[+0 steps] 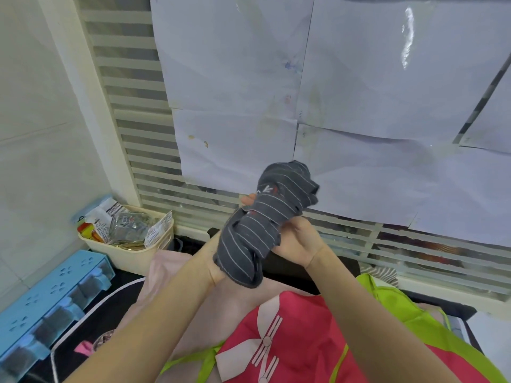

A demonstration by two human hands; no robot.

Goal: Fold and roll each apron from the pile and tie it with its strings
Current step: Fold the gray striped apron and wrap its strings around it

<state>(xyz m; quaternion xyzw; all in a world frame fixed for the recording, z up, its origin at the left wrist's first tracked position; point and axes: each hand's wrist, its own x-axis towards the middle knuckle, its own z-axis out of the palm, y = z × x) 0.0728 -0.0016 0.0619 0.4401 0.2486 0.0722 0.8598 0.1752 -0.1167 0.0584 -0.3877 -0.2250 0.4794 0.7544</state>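
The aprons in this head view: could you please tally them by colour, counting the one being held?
Grey striped, rolled, held up in both hands: 1
Red with pale pattern, on the pile: 1
Lime green, under the red one: 1
Pale pink, under those: 1
Total: 4 that can be told apart; more may lie hidden beneath.

1. Rolled apron [265,219] is held up between left hand [221,269] and right hand [298,241].
2. Apron pile [301,335] lies below.
3. Basket [132,252] sits left, spice rack [52,302] before it.
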